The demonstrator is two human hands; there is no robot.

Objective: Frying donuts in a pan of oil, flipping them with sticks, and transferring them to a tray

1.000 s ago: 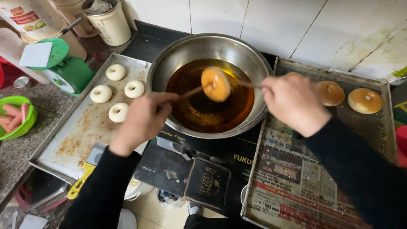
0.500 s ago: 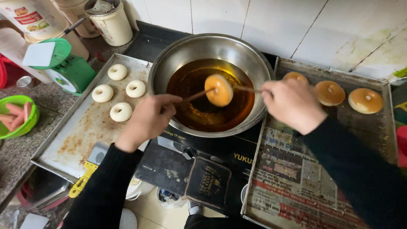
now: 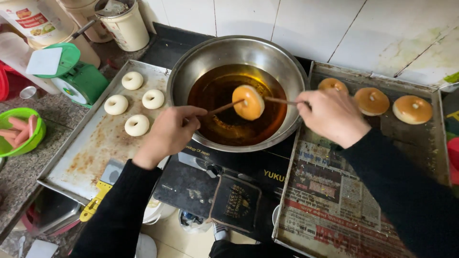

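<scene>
Four raw doughnuts (image 3: 136,102) — four fried (image 3: 372,101)

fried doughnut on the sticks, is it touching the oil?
Apart. The head view shows the doughnut lifted on two sticks above the oil, standing on edge, dark oil visible beneath it.

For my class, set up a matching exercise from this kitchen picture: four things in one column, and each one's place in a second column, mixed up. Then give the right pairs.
Things
1. raw dough rings
2. fried doughnuts
3. golden doughnut
4. green bowl

Places
A. held up on wooden sticks over the oil in the steel pan
B. on the paper-lined tray, at its far edge
C. at the left edge of the picture, on the stone counter
D. on the bare metal tray left of the pan

Pairs: 1-D, 2-B, 3-A, 4-C
</scene>
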